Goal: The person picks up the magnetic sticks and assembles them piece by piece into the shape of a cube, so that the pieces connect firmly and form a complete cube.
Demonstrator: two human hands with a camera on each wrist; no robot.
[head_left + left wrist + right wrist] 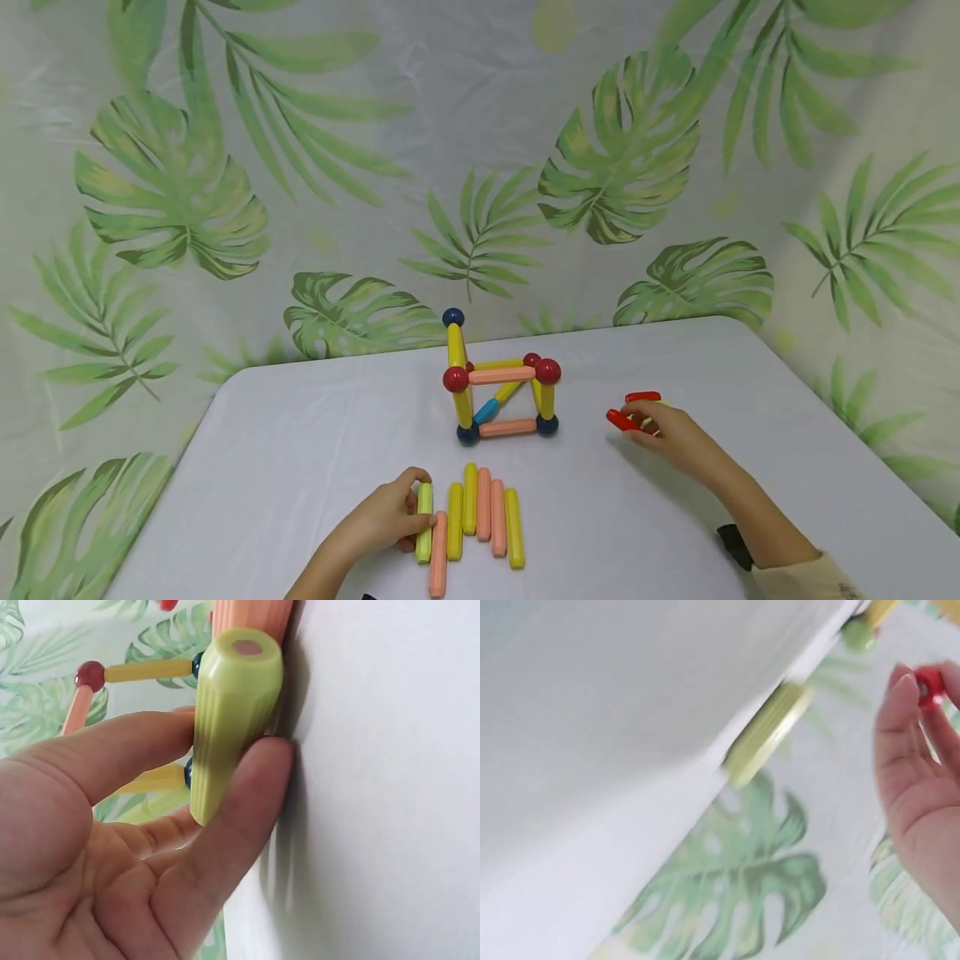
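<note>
My left hand (378, 517) grips a light green stick (424, 542) at the left end of a row of sticks. In the left wrist view that stick (232, 712) sits between thumb and fingers, close to the white surface. Over the right part of the table, my right hand (678, 437) pinches a red stick (619, 419) by one end. The right wrist view shows only the end of the red stick (928, 684) among the fingertips. Just behind this hand lies a second red stick (642, 396). A yellow-green stick (769, 735), mostly hidden in the head view, rests on the table nearby.
A frame of sticks and balls stands mid-table, with red balls (548, 372), dark blue balls (468, 432) and one yellow upright (456, 343) rising at its left. Before it lie several pink sticks (498, 517) and yellow sticks (514, 529). A leaf-print cloth (480, 167) hangs behind.
</note>
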